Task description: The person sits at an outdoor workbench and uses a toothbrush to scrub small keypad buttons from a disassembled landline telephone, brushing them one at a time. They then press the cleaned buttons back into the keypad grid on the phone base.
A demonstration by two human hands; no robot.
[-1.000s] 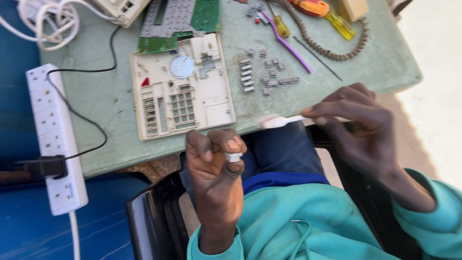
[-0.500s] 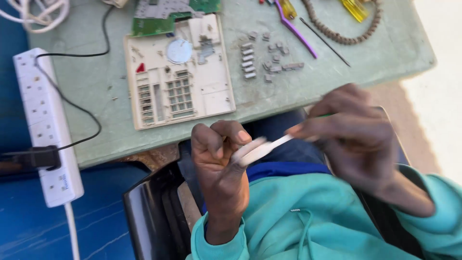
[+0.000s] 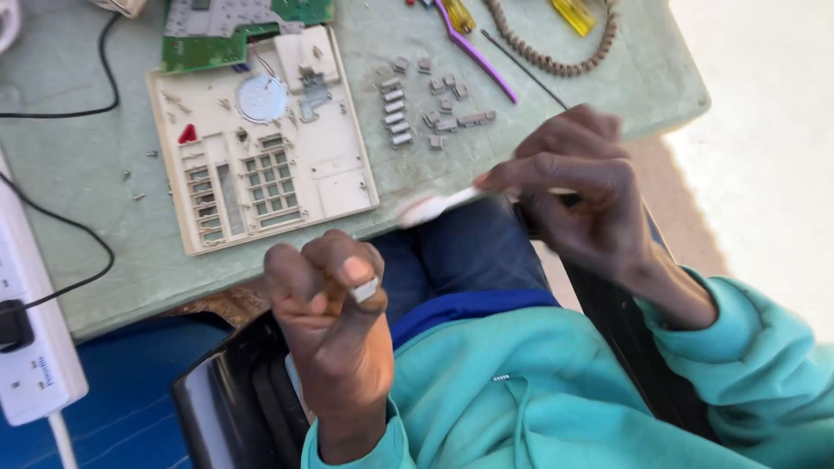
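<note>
1. The left hand (image 3: 326, 321) is raised in front of the chest, fingers curled and pressed together, pinching a small grey key (image 3: 366, 290) between thumb and forefinger.
2. The right hand (image 3: 582, 187) holds a white brush (image 3: 432, 207) by its handle, fingers closed round it; the bristle end points left, toward the key.
3. Change: half a second ago the brush tip lay against the key in the left hand. Now the two are apart, the brush lifted up and right to the table edge, the key lower and nearer the body.
4. A second ago they were also apart, so this looks like one stroke made and the brush drawn back.
5. Judgement: the cleaning of this key is either between strokes or just finished; the key is too small and blurred to tell whether it is clean.
6. On the green table (image 3: 95, 165) lies the open beige casing (image 3: 261, 139), its key slots bare, with a green board (image 3: 239, 30) touching its top edge.
7. Right of the casing sits a loose group of grey keys (image 3: 430, 108), well apart from both hands.
8. Beyond them lie a purple tool (image 3: 476, 50) and a coiled cord (image 3: 547, 56).
9. A white power strip (image 3: 30, 347) hangs over the left table edge with a black plug in it.
10. The casing has slid left and nearer in view; that is the head turning, not the casing moving.
</note>
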